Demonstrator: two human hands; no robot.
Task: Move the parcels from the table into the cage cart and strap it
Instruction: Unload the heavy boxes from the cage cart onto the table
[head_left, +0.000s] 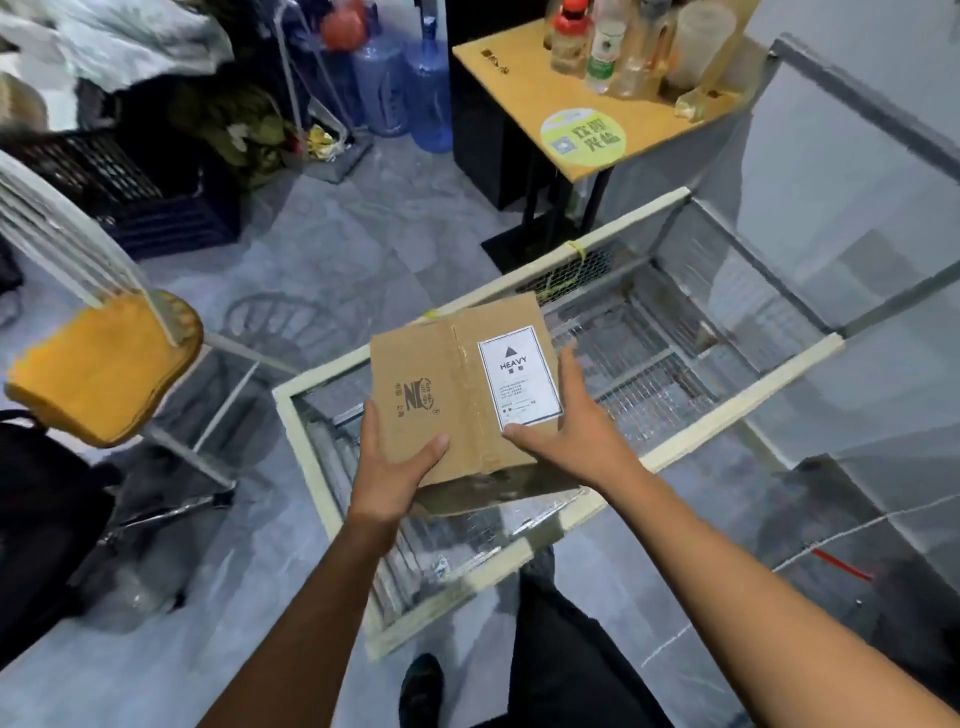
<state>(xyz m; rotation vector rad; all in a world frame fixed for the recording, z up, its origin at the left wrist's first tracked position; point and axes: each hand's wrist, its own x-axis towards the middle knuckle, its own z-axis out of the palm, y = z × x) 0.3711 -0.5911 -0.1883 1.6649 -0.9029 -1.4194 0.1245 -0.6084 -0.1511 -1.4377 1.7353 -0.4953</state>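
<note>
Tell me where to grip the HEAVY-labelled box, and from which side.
Grip the cardboard box at its near corners, one hand from each side, thumbs on top, as the left hand and right hand do. It is flat, wide and marked HEAVY.

1. I hold a cardboard parcel (431, 395) flat between both hands, above the open top of the cage cart (743, 402).
2. My left grip (389, 467) clasps the near left corner, thumb on top and fingers hidden beneath.
3. My right grip (566, 431) takes the right side, thumb on the near corner of a white label (519, 376) printed "HEAVY".
4. The cart has a pale frame rim and wire mesh walls; I see no parcel inside it.
5. Beyond the cart stands a table (519, 67) bearing bottles (605, 52) and a round green sticker (584, 136).
6. To my left is a chair (98, 369) with a yellow seat; a black crate (156, 208) and blue water jugs (428, 93) stand on the floor behind.
</note>
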